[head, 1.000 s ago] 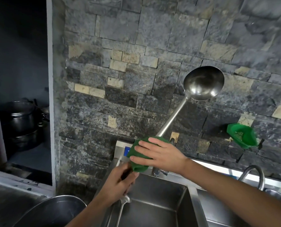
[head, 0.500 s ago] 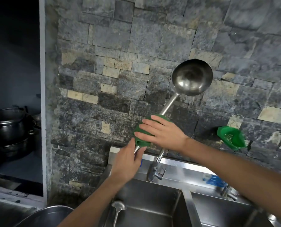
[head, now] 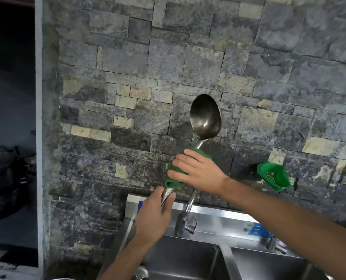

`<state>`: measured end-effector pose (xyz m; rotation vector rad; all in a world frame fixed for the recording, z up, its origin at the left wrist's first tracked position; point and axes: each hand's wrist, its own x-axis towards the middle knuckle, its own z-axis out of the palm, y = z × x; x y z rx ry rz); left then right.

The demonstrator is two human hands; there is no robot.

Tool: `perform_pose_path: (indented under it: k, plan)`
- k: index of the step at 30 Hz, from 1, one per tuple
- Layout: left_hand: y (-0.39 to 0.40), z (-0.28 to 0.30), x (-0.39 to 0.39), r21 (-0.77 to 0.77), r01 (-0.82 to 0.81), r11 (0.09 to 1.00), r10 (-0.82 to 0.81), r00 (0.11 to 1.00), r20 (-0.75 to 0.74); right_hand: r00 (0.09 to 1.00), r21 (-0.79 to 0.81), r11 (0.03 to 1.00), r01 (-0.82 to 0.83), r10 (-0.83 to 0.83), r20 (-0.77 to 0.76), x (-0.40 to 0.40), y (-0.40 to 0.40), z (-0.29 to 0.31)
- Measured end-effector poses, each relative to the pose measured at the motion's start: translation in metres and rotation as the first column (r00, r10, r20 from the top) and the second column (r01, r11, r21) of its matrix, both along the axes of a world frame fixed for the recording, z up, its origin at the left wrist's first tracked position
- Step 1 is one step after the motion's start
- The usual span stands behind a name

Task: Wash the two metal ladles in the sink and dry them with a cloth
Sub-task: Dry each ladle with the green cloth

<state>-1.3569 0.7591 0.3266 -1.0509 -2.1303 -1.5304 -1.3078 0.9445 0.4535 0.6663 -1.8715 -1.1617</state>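
**Cloth Climbing the Shaft, Bowl Turned Edge-On**

Held upright over the sink point(head: 188, 259) — one ladle point(head: 206, 118), bowl at the top in front of the stone wall point(head: 168, 57), handle end pinched low in the left hand point(head: 154, 217), fingers curled round the bare metal. Wrapped round the shaft just above, a green cloth point(head: 171, 181), gripped by the right hand point(head: 196, 172) with fingers laid across it and thumb hidden behind.

Compared with a second ago: cloth and right hand higher up the shaft, now close under the bowl rather than down by the left hand. Bowl also rotated, showing narrower and more edge-on than the round open face seen before. Whole ladle raised and more nearly vertical.

Read as drying under way on this ladle — shaft largely wiped, bowl probably next. Worth minding: a wet handle pinched at its very end, easy to let twist or slip.

At the bottom edge, a sliver of rounded metal point(head: 140, 272) in the basin, likely the second ladle, though too little visible to be sure. Beside the hands, the tap point(head: 185, 223); on the wall to the right, a green strainer basket point(head: 274, 175).
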Motion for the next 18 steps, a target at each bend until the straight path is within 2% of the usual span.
perform_pose_path:
  k: [1,3,4,6,7,8,9,14,18]
  plan:
    - [0.001,0.002,0.001,0.015,0.023,1.000,-0.023,1.000,0.012,1.000,0.001,1.000,-0.019,0.019,0.007,-0.001,-0.003,-0.002]
    - [-0.002,0.003,0.004,0.108,0.179,0.978,-0.191,0.975,0.111,0.999,0.010,0.999,-0.050,0.050,0.021,-0.001,-0.002,-0.002]
    - [-0.005,0.003,0.006,0.189,0.275,0.943,-0.314,0.924,0.219,0.998,0.022,0.998,-0.058,0.058,0.018,-0.001,-0.001,-0.001]
    - [-0.014,0.004,0.006,0.325,0.409,0.853,-0.521,0.712,0.471,0.999,0.034,0.998,-0.053,0.053,0.010,-0.001,0.003,-0.001]
    - [-0.018,0.005,0.005,0.346,0.456,0.820,-0.572,0.624,0.532,0.999,0.033,0.998,-0.048,0.048,0.007,-0.001,0.005,-0.001]
    - [-0.020,0.004,0.003,0.326,0.494,0.806,-0.587,0.597,0.547,0.999,0.027,0.999,-0.043,0.042,0.008,-0.003,0.006,-0.002]
    - [-0.021,0.006,0.002,0.293,0.514,0.806,-0.583,0.606,0.541,0.999,0.020,0.999,-0.037,0.037,0.008,-0.004,0.007,-0.003]
    - [-0.003,0.025,-0.001,0.177,0.350,0.920,-0.391,0.859,0.330,1.000,0.015,1.000,0.015,-0.015,0.013,-0.010,0.006,-0.009]
    - [0.012,0.033,-0.002,0.177,0.300,0.937,-0.341,0.894,0.290,0.997,0.038,0.997,0.072,-0.072,0.012,-0.015,0.008,-0.007]
